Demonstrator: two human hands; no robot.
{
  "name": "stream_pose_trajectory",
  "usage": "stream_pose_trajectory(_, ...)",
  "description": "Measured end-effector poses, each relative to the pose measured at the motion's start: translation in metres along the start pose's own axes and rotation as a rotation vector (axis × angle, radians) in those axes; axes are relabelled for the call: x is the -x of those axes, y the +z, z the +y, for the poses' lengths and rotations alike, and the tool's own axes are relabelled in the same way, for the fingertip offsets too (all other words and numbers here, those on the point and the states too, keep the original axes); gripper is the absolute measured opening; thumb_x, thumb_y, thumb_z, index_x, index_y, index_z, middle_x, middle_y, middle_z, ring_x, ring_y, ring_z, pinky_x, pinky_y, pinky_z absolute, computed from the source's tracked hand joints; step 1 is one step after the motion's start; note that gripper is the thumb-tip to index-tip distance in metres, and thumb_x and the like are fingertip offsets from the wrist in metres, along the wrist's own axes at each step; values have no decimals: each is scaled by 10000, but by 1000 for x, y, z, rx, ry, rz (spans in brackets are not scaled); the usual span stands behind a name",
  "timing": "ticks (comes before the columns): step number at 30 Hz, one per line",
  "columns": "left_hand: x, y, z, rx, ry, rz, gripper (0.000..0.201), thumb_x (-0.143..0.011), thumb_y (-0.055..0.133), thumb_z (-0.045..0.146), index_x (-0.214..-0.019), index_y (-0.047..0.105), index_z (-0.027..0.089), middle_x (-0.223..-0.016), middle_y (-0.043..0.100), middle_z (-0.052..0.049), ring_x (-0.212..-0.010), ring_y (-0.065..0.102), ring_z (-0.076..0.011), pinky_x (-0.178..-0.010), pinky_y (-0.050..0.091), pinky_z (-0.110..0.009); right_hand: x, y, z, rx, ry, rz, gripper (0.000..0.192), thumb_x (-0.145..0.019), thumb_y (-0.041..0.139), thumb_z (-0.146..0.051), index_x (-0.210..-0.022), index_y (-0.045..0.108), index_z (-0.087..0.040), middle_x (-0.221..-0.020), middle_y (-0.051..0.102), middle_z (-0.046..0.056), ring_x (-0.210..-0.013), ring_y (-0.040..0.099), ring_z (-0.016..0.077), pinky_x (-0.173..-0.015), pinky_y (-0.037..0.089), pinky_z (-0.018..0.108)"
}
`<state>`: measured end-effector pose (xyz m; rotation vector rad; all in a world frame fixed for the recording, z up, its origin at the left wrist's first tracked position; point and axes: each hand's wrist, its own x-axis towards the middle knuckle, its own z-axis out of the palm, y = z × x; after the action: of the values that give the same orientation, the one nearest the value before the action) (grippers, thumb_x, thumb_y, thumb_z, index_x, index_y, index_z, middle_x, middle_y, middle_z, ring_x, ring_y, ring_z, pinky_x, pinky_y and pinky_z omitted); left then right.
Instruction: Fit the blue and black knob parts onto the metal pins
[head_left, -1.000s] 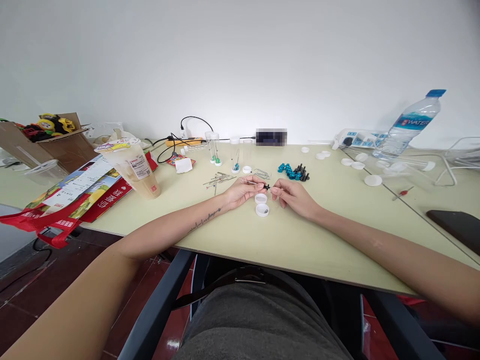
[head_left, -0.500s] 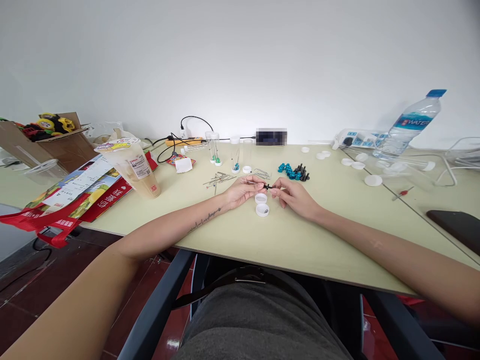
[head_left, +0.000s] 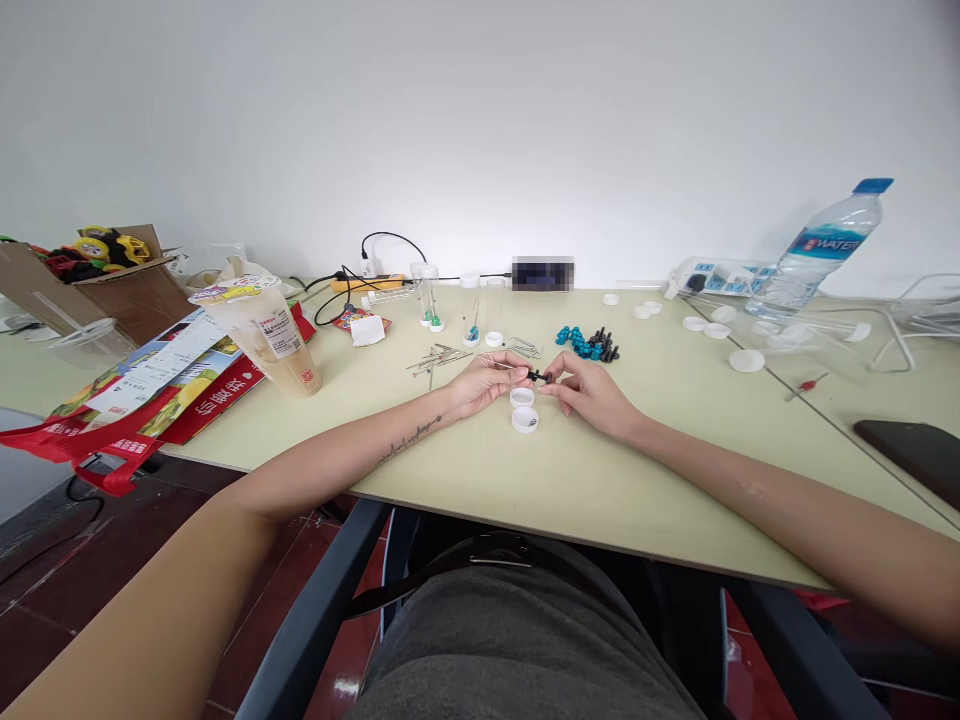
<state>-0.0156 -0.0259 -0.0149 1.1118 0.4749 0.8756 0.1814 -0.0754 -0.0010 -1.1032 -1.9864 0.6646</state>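
My left hand (head_left: 487, 384) is closed in a pinch, with a thin metal rod (head_left: 496, 362) along its fingers. Between the two hands is a small black plastic piece (head_left: 537, 377), at the left fingertips. From the other side, the thumb and fingers of my right hand (head_left: 591, 394) are closed on this piece. Whether the rod runs into it is too small to tell. Just below sit two white caps, an upper cap (head_left: 522, 398) and a lower cap (head_left: 525, 427) with tiny dark bits (head_left: 533, 422) inside.
Beyond my hands lie blue pieces (head_left: 571, 340), black pieces (head_left: 606, 346) and loose metal rods (head_left: 442, 357). Clear tubes (head_left: 470, 300) stand behind. A drink cup (head_left: 262, 335) is at left, a water bottle (head_left: 821, 250) and a phone (head_left: 911, 455) at right.
The black piece has shifted slightly and shows more between my fingertips. My right fingers have moved a little on it; the left hand stays almost still.
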Motion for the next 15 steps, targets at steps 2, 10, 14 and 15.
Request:
stream_pose_trajectory(2, 0, 0, 0, 4, 1, -6, 223, -628, 758, 136, -799, 620, 103, -792, 649, -15, -736, 648, -107, -854, 478, -282, 0, 0, 0, 2, 8, -33, 264, -840, 512, -462, -770, 481, -209, -713, 598, -11, -458, 515, 112, -505, 400, 275)
stream_pose_trajectory(10, -1, 0, -1, 13, 3, 5, 214, -623, 754, 114, -796, 628, 109, -806, 649, -16, -759, 654, -121, -865, 476, -292, -1, -1, 1, 15, 8, 5, 250, -810, 562, -454, -807, 487, -215, -726, 609, -15, -470, 525, 119, -513, 401, 279)
stream_pose_trajectory(14, 0, 1, 0, 12, -1, -1, 203, -630, 749, 116, -792, 627, 103, -804, 650, -25, -762, 654, -125, -890, 466, -310, -1, -1, 0, 11, 12, -56, 299, -874, 450, -464, -729, 492, -206, -654, 603, -6, -490, 535, 131, -536, 414, 286)
stream_pose_trajectory(15, 0, 1, 0, 12, -3, -3, 199, -633, 748, 118, -791, 627, 102, -805, 650, -27, -765, 655, -127, -892, 466, -310, -1, -1, 0, 15, 9, -73, 327, -890, 416, -464, -707, 490, -203, -636, 597, -3, -503, 541, 135, -549, 418, 288)
